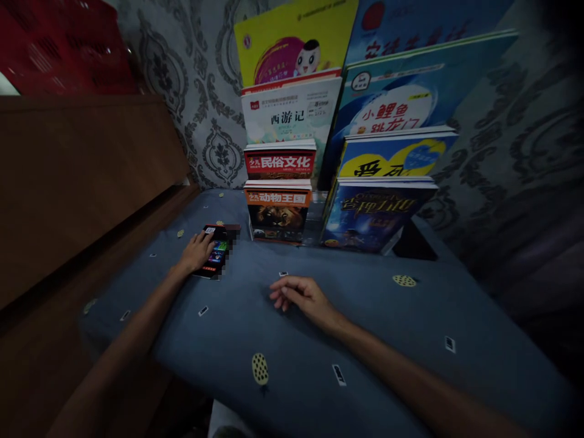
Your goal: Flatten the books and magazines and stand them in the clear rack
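My left hand (pixel 198 250) lies flat on a dark book (pixel 210 272) at the left of the cloth-covered table, fingers stretched over its cover. The book's cover has small coloured pictures, and part of it is pixelated. Over the middle of the table is my right hand (pixel 303 295), its fingers loosely bent and slightly apart, with nothing in them. Beyond the hands stand two stepped rows of books. An orange-topped book with a lion (pixel 278 213) is at the front of the left row, and a dark blue book (pixel 371 213) fronts the right row.
A blue-grey cloth (pixel 301 371) with pineapple prints covers the table. Behind the books rises a patterned wall (pixel 219 146). To the left stands a brown wooden panel (pixel 82 176), with a shiny red item (pixel 68 48) above it. A dark curtain-like surface (pixel 538 243) hangs at the right.
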`<state>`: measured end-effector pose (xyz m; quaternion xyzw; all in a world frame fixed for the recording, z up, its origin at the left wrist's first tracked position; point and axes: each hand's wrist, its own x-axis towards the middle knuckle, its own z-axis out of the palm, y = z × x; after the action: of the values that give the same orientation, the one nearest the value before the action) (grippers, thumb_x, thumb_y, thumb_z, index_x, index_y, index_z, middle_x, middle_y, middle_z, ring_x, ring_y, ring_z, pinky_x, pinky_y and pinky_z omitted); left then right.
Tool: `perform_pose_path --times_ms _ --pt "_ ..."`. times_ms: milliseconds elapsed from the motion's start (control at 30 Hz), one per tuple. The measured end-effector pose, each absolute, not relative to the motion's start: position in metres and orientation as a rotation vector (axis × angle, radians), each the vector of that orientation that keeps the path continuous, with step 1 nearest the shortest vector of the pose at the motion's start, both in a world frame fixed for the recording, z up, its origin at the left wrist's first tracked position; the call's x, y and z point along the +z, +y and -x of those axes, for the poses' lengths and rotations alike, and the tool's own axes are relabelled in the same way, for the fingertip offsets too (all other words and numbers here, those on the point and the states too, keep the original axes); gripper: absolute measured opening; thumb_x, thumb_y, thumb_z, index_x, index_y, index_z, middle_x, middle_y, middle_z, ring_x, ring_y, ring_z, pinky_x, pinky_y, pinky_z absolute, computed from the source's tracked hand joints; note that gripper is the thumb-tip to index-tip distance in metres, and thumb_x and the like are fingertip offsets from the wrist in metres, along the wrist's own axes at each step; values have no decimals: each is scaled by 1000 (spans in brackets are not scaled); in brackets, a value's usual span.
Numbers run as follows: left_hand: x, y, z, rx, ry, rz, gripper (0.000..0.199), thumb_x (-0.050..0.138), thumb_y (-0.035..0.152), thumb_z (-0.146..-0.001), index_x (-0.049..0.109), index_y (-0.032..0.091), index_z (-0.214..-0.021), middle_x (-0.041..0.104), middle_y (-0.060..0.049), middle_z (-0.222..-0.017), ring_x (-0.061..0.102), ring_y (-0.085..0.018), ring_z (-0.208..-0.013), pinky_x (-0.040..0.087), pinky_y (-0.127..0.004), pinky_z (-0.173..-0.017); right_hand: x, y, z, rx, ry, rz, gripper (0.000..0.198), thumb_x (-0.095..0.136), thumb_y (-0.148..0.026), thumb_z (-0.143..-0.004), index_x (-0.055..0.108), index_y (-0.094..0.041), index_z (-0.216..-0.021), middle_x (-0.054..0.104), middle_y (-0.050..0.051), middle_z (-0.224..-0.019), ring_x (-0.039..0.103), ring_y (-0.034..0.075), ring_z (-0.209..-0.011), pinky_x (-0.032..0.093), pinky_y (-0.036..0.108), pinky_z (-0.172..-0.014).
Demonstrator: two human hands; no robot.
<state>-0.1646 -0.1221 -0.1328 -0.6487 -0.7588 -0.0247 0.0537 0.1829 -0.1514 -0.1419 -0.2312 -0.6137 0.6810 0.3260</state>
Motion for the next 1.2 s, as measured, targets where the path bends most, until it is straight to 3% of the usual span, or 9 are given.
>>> perform_pose_path --times_ms 167,267,400,533,667,900,1033,1200 --pt "-129 -147 148 -13 -2226 2022 49 30 30 -106 43 14 -151 44 -13 -157 32 -24 -151 26 -44 -124 -143 -155 -183 1679 -1666 629 29 64 -44 -88 72 -17 -94 73 7 -85 67 15 -71 53 29 -63" --pt "-124 -166 130 23 -2254 2013 50 31 33 -106 42 16 -152 42 -14 -159 32 -27 -151 32 -45 -121 -145 -158 -182 1473 -1792 679 24 58 -36 -91 73 -19 -96 72 6 -85 67 17 -75 54 30 -66" --pt "-107 -190 95 81 -2299 1990 49 34 40 -105 44 24 -151 43 -13 -158 47 -33 -141 49 -47 -107 -142 -161 -184 1090 -1992 705 24 50 -20 -92 73 -20 -98 71 7 -93 67 20 -88 55 38 -82" --pt "-88 -207 55 256 -2240 2018 51 37 44 -104 45 19 -148 54 -19 -146 64 -35 -122 57 -44 -89 -139 -163 -188 869 -2095 700 30 45 -13 -93 71 -20 -106 69 11 -110 66 24 -108 53 43 -96" --pt "-78 -215 20 299 -2155 2092 49 41 46 -103 52 14 -140 64 -22 -129 70 -32 -106 56 -39 -82 -143 -164 -195 742 -2146 770 33 46 -14 -94 69 -22 -116 64 13 -124 62 26 -118 52 46 -100" --pt "-79 -211 -27 255 -1929 2279 44 45 46 -102 61 14 -128 69 -19 -110 69 -29 -99 54 -34 -75 -152 -164 -225 573 -2163 935 32 46 -18 -94 69 -23 -115 61 13 -131 57 29 -124 49 53 -103" --pt "-81 -196 -44 160 -1826 2380 38 48 42 -101 64 13 -120 67 -19 -111 66 -29 -102 54 -36 -77 -155 -158 -249 503 -2157 1006 31 48 -19 -93 71 -23 -113 62 13 -129 57 31 -120 49 57 -102" --pt "-91 -176 -56 29 -1657 2412 29 50 33 -101 65 12 -113 65 -17 -110 60 -30 -112 50 -42 -93 -156 -150 -262 484 -2159 1025 33 48 -20 -94 71 -24 -117 64 12 -129 59 30 -120 49 55 -101"
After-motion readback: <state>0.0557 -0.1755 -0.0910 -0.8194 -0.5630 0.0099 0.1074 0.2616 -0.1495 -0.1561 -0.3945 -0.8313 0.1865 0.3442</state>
